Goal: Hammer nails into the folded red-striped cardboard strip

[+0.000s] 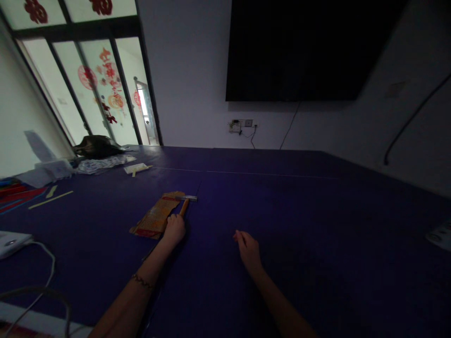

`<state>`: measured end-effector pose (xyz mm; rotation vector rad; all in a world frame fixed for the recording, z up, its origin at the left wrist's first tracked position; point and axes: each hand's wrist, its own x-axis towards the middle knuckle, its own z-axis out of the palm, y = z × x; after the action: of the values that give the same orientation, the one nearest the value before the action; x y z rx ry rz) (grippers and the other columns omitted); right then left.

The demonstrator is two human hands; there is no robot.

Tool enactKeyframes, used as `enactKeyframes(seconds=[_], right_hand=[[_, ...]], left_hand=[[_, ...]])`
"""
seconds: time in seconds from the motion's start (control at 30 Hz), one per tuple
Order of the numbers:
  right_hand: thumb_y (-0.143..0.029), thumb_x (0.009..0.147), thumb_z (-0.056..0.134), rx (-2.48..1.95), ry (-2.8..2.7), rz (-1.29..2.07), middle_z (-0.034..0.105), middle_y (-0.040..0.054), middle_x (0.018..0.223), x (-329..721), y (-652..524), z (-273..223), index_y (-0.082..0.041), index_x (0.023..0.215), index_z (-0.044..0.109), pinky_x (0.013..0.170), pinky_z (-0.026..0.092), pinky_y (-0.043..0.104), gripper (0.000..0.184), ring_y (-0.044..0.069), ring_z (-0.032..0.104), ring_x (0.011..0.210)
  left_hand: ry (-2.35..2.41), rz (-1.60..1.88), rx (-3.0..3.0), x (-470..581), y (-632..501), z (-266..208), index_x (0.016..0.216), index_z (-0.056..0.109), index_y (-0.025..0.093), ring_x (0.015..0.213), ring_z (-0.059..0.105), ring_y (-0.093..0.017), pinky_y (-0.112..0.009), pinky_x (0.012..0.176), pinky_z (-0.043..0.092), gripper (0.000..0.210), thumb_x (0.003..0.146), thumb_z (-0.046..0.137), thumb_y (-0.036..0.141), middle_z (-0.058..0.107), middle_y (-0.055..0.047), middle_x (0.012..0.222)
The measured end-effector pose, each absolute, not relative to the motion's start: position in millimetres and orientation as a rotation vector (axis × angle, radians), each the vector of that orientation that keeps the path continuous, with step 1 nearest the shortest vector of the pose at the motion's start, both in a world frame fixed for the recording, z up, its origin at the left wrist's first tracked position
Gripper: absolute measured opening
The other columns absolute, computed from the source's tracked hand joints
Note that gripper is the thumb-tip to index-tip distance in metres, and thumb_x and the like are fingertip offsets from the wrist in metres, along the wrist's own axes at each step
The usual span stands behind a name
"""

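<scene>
My left hand (pixel 175 229) is wrapped round the wooden handle of a hammer (pixel 184 207). The hammer's metal head points away from me and lies over the far right corner of a flat piece of brown cardboard (pixel 155 217). This cardboard has torn edges and a red strip, and rests just left of the hand. Right of centre, my right hand (pixel 249 249) is over the purple tabletop (pixel 282 211), apart from the cardboard. Its fingers are curled and pressed together; whatever may be between them is too small to make out.
A power strip (pixel 14 243) with a white cable is at the left edge. Red and blue strips (pixel 21 197), pale yellow strips (pixel 51 199), plastic bags (pixel 102 164) and a dark bag (pixel 97 146) lie at the far left. A wall-mounted television (pixel 299 51) hangs beyond the table.
</scene>
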<state>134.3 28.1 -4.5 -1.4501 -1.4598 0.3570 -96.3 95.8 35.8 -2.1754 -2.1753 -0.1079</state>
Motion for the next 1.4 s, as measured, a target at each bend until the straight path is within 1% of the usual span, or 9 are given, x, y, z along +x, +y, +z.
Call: enactKeyframes(seconds=[0.23,0.57,0.77,0.93,1.1,1.17,1.23,1.3,1.4], right_hand=[[-0.045,0.083,0.032,-1.451,-1.447,0.364,0.063,0.0067,0.060,133,28,-4,-0.018,0.060,0.057,0.058,0.041,0.029,0.043,0.019,0.059,0.061],[-0.044,0.082,0.034,-1.445,-1.434,0.389,0.062,0.0058,0.061,134,28,-5,-0.019,0.060,0.057,0.059,0.041,0.029,0.040,0.019,0.058,0.061],[-0.041,0.080,0.037,-1.422,-1.430,0.459,0.062,0.0060,0.062,137,32,-2,-0.019,0.060,0.057,0.062,0.042,0.031,0.036,0.019,0.059,0.064],[-0.035,0.072,0.048,-1.374,-1.463,0.626,0.065,0.0065,0.068,142,31,10,-0.018,0.064,0.061,0.064,0.046,0.032,0.023,0.020,0.061,0.066],[-0.030,0.061,0.063,-1.238,-1.664,1.054,0.059,-0.0028,0.044,155,-9,29,-0.018,0.055,0.063,0.044,0.044,0.023,0.014,0.014,0.056,0.042],[-0.028,0.061,0.066,-1.075,-1.758,1.460,0.063,-0.0035,0.052,162,-29,38,-0.019,0.067,0.068,0.050,0.046,0.023,0.012,0.013,0.059,0.050],[-0.028,0.061,0.067,-0.907,-1.773,1.689,0.068,-0.0010,0.072,168,-43,43,-0.021,0.084,0.069,0.063,0.047,0.025,0.024,0.015,0.063,0.069],[-0.031,0.061,0.068,-0.812,-1.735,1.738,0.068,0.0019,0.088,172,-50,43,-0.024,0.092,0.068,0.073,0.046,0.028,0.032,0.018,0.062,0.085],[-0.031,0.061,0.069,-0.830,-1.668,1.711,0.066,0.0048,0.101,176,-53,32,-0.027,0.099,0.065,0.080,0.045,0.032,0.039,0.021,0.058,0.097]], left_hand=[[-2.115,-0.129,-2.130,-92,87,34,0.100,0.054,0.001,0.097,0.049,-0.026,-0.030,0.076,0.041,0.032,0.081,0.028,0.003,0.053,-0.020,0.096],[-2.129,-0.143,-2.076,-89,86,33,0.101,0.056,-0.001,0.093,0.049,-0.026,-0.030,0.073,0.042,0.034,0.079,0.029,0.002,0.053,-0.020,0.094],[-2.132,-0.187,-2.045,-87,85,39,0.111,0.049,-0.002,0.095,0.048,-0.028,-0.034,0.074,0.042,0.037,0.081,0.029,0.004,0.053,-0.021,0.099],[-1.885,-0.547,-2.342,-65,69,47,0.119,0.044,0.007,0.108,0.043,-0.028,-0.040,0.089,0.037,0.038,0.084,0.039,0.019,0.048,-0.019,0.115],[-1.307,-1.057,-3.272,-22,11,36,0.121,0.044,0.020,0.112,0.044,-0.020,-0.035,0.098,0.035,0.039,0.082,0.045,0.029,0.050,-0.008,0.120],[-1.112,-1.147,-3.510,-9,-10,30,0.121,0.043,0.019,0.111,0.046,-0.021,-0.034,0.096,0.036,0.042,0.080,0.048,0.028,0.051,-0.010,0.120],[-0.916,-1.151,-3.727,-1,-22,26,0.118,0.046,0.018,0.105,0.051,-0.021,-0.032,0.092,0.039,0.041,0.078,0.050,0.025,0.055,-0.009,0.114],[-0.882,-1.196,-3.837,3,-25,23,0.116,0.048,0.018,0.100,0.053,-0.020,-0.031,0.088,0.042,0.040,0.076,0.052,0.022,0.058,-0.008,0.110],[-0.969,-1.292,-3.904,3,-20,19,0.116,0.050,0.020,0.104,0.052,-0.022,-0.033,0.090,0.040,0.043,0.074,0.057,0.023,0.056,-0.008,0.115]])
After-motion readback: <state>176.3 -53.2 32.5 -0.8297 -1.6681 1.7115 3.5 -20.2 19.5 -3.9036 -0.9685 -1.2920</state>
